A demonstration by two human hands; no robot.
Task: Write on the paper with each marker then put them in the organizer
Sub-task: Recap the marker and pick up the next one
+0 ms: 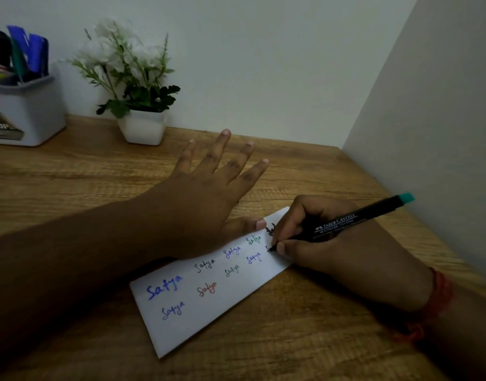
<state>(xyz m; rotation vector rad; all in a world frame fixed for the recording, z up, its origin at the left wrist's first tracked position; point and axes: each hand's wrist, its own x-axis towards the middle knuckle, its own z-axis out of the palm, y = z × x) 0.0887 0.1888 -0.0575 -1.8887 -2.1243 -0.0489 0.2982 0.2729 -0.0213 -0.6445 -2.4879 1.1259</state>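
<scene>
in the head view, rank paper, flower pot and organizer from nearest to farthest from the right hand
1. Paper: under the right hand, which writes on it.
2. Flower pot: far side of desk, left of centre.
3. Organizer: far left corner.

Wooden desk: paper, organizer, plant pot.

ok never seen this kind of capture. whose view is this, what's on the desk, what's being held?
There is no robot here: one wide-angle camera worn on a person's head looks down at their two bare hands. The left hand lies flat with spread fingers, its thumb pinning the paper to the wooden desk. The right hand grips a black marker with a teal end, its tip on the paper's far end. The paper already carries the same word in several colours. At the back stand a white organizer holding markers and a potted plant.
</scene>
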